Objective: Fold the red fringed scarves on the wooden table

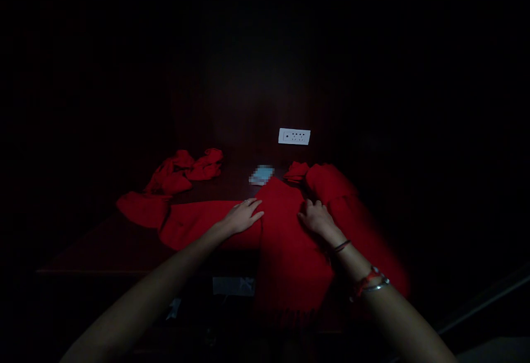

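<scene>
Two bare hands are pictured on a red scarf [285,241] spread across a dark table [103,252]. Fingers [253,211] of the left hand [242,217] are laid flat and close together on the cloth, with nothing gripped. Fingers [308,207] of the right hand [317,218] are bent at the knuckles against a raised fold; whether cloth is pinched beneath them cannot be told in the poor light. The scarf's near end is draped over the table edge, its fringe [290,316] hanging below. Bracelets [368,283] are worn on the right wrist. Crumpled red cloths [186,170] are heaped at the far left, a blurred pale item [261,175] lies just beyond the scarf, and a wall socket [293,136] is seen behind. The scarf could be dragged off by the weight of the hanging end if the flat palm were lifted. Threads might be snagged by the bracelets, which pass close over the weave. Creases could be pressed in unnoticed, so little of the cloth being lit
</scene>
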The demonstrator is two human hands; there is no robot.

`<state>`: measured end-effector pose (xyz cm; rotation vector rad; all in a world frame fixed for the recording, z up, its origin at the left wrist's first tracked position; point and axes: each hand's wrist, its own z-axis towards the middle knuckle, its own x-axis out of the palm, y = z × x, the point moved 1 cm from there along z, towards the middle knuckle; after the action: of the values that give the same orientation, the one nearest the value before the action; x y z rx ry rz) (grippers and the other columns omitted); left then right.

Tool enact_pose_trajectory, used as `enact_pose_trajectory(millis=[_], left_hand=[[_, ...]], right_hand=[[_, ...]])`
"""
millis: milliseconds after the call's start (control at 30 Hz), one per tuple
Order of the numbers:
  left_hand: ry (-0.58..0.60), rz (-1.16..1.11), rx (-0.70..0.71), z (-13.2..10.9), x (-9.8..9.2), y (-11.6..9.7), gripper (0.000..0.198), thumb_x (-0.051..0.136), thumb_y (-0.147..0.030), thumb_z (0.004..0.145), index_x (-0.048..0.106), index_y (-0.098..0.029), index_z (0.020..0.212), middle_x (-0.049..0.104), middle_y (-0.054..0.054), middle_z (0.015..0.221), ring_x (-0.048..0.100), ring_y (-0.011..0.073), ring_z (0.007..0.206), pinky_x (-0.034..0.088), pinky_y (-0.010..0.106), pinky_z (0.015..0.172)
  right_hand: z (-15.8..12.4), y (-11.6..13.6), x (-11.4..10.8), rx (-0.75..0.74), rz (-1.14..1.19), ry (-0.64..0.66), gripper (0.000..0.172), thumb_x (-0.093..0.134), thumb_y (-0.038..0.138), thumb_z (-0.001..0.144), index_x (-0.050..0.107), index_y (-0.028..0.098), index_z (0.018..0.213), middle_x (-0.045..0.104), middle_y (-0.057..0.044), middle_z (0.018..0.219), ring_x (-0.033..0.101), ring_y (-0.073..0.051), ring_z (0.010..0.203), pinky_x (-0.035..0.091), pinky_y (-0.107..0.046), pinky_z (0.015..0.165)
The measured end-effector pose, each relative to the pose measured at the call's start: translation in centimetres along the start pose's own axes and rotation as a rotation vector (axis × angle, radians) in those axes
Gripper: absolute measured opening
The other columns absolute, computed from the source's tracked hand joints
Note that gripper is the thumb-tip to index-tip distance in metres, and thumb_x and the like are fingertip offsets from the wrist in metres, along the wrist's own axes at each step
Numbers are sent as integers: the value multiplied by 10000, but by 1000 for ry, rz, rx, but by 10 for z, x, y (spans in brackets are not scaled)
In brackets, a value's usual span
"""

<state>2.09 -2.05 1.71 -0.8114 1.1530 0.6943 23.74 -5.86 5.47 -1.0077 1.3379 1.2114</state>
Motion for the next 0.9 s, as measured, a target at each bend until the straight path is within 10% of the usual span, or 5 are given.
enact_pose_trajectory(millis=[400,767,900], left_hand=[[112,27,-52,5,18,14,751,195,-650,732,105,-189,1318,137,151,1353,99,275,1232,164,382,965],[-107,50,144,-3,8,1,432,231,-334,848,369,-173,1224,314,102,1277,292,198,1170,201,305,972],[25,29,158,-6,9,-5,506,224,-439,838,271,-184,1273,301,83,1302,285,198,1177,223,348,961]], right_hand=[[30,-41,2,33,684,23,508,429,115,643,303,154,1134,533,-74,1007,553,-137,759,421,-204,559],[36,-16,4,68,393,29,670,609,279,607,328,117,1194,508,-122,1091,496,-198,973,396,-244,759],[51,-24,9,102,488,-29,595,576,180,612,370,140,1169,505,-80,1113,503,-161,966,403,-216,761]])
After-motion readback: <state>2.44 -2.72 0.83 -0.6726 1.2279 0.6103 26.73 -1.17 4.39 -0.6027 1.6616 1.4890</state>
